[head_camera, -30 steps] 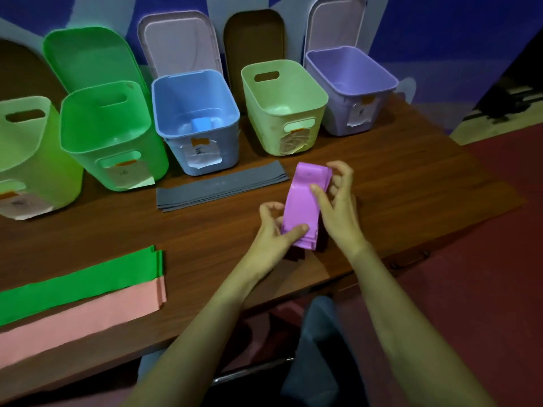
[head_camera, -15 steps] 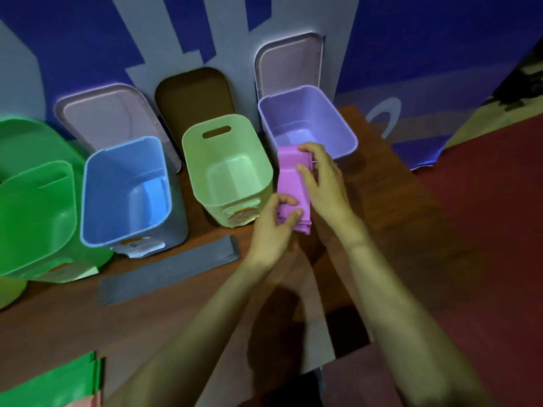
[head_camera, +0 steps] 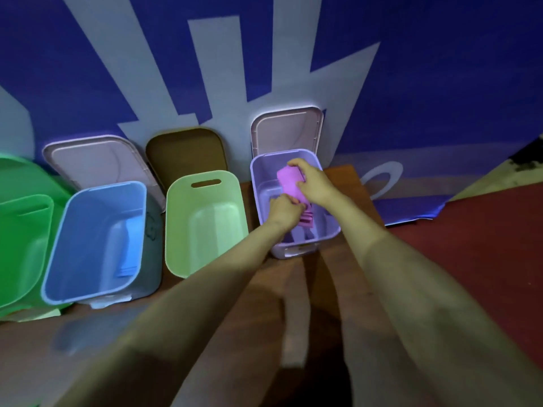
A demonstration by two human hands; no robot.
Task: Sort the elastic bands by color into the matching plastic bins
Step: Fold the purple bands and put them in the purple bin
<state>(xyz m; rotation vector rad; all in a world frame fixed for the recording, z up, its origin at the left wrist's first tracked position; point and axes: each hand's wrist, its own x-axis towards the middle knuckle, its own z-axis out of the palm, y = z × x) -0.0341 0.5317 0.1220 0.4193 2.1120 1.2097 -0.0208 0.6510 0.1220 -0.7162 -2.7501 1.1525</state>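
Note:
A folded purple elastic band is held inside the open lilac bin at the back right of the table. My right hand grips its upper end. My left hand pinches its lower end, whose folded layers hang down into the bin. Both hands are over the bin's opening. A blue band lies inside the blue bin.
A pale green bin stands between the blue and lilac bins, and a bright green bin is at the far left. Lids lean on the blue and white wall behind. A grey band lies blurred on the wooden table.
Both hands carried the purple band up from the table's front, past the pale green bin, and down into the lilac bin. The camera tilted forward.

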